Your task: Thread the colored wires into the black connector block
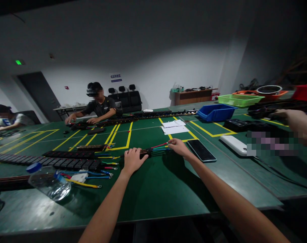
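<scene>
My left hand (133, 160) is wrapped over a dark cable bundle (144, 154) that lies on the green table. Red, green and blue wires (158, 146) run out of the bundle's right end. At their tips, my right hand (178, 147) pinches the red wire; the fingertips are small in view, and how many wires they hold is hard to see. Left of my left hand lie several more black strips (77, 163) with coloured wires ending in ring terminals (100, 186). A dark phone (201, 151) rests just right of my right hand.
A clear bottle with blue cap (50, 184) lies tilted at the left. Papers (175, 127), a blue bin (215, 113), a green basket (240, 100) and a white device with a cable (233, 145) are on the table. A co-worker (99, 108) sits opposite; another person's hand (299, 123) reaches in at right.
</scene>
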Available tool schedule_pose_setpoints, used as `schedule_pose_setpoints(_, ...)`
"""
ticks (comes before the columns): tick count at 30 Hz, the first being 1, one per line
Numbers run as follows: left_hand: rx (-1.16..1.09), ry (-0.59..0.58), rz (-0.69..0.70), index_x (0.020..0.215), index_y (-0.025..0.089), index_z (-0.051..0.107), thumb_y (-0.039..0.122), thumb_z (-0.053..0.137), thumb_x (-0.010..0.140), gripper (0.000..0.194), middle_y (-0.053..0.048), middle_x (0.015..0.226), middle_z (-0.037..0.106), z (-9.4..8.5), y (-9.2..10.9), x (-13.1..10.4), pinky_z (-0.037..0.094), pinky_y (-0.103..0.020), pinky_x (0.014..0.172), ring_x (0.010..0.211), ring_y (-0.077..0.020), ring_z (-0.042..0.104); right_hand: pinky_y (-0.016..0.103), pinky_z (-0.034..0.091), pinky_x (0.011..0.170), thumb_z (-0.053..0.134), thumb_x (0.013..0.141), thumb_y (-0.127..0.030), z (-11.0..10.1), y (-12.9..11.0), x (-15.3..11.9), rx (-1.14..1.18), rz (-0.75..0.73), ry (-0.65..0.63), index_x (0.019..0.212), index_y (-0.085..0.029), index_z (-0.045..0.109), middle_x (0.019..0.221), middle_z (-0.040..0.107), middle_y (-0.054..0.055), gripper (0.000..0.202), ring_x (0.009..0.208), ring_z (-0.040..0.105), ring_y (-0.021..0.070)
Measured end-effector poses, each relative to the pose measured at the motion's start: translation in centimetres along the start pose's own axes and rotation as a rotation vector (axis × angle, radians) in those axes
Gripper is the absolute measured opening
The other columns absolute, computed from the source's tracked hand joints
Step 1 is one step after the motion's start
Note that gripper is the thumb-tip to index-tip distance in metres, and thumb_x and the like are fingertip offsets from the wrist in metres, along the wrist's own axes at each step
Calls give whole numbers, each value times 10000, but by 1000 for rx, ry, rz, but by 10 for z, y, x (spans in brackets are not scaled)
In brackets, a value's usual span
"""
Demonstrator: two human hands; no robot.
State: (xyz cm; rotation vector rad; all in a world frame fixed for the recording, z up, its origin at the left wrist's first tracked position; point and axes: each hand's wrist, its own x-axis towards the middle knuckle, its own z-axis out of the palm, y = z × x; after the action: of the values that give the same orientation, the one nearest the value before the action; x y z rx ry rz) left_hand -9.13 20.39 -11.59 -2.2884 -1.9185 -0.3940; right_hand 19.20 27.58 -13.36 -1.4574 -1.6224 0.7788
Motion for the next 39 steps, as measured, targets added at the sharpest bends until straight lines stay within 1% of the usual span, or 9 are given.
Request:
schedule_pose_setpoints(5,4,-5,5,1265,226,652,699,361,980,624,-124,1251,675,0,0,0,387,-450,999,1144,-300,585,281,547,739,617,780,-177,3,-3,2,179,-71,16,1165,-128,725,1124,738,130,403,898,701,204)
schedule_pose_setpoints(9,14,-6,6,1265,230,651,707,358,977,630,-118,1256,671,1,-1,1,385,-450,997,1154,-301,582,298,557,798,640,774,-129,7,0,3,118,-81,-53,1262,-151,694,1196,733,127,491,938,711,210)
schedule_pose_setpoints(13,2,-3,8,1272,228,649,711,363,974,636,-116,1252,672,1,-1,1,380,-443,1000,1141,-294,582,296,538,818,680,791,-158,8,5,2,-19,-62,-106,1235,-131,715,1069,767,120,447,929,713,223)
schedule_pose_setpoints(16,18,1,0,1259,221,659,711,374,969,637,-124,1239,675,1,0,0,380,-445,985,1139,-309,576,283,518,768,684,794,-180,6,6,1,-103,-61,-143,1172,-100,740,941,770,109,391,841,705,219)
schedule_pose_setpoints(20,25,6,5,1259,221,655,700,371,977,624,-120,1243,672,0,0,0,376,-440,981,1141,-301,575,263,483,688,680,785,-200,4,3,0,-110,-55,-91,1087,-99,754,812,745,75,327,742,672,195)
schedule_pose_setpoints(24,20,7,3,1258,218,652,698,374,978,621,-116,1242,674,0,0,0,379,-440,983,1133,-293,579,252,452,640,661,771,-226,2,2,-1,-72,-58,10,1021,-111,753,795,728,70,290,720,647,182)
schedule_pose_setpoints(28,14,0,3,1264,223,651,703,370,977,626,-120,1248,674,1,-1,0,383,-438,981,1135,-296,578,255,417,595,625,761,-276,0,0,-1,1,-90,60,1008,-119,751,755,696,52,319,675,610,172)
schedule_pose_setpoints(34,9,-8,1,1280,230,647,709,358,976,636,-116,1265,668,2,-2,1,378,-446,1000,1149,-295,572,264,420,578,602,749,-358,1,-1,0,165,-116,93,1037,-116,750,742,675,44,403,663,589,174)
schedule_pose_setpoints(39,1,-19,-5,1286,230,646,714,364,972,642,-118,1272,666,2,-1,1,375,-447,1006,1150,-296,572,260,403,555,580,761,-317,2,3,1,80,-79,60,1088,-117,748,732,674,39,419,621,581,164)
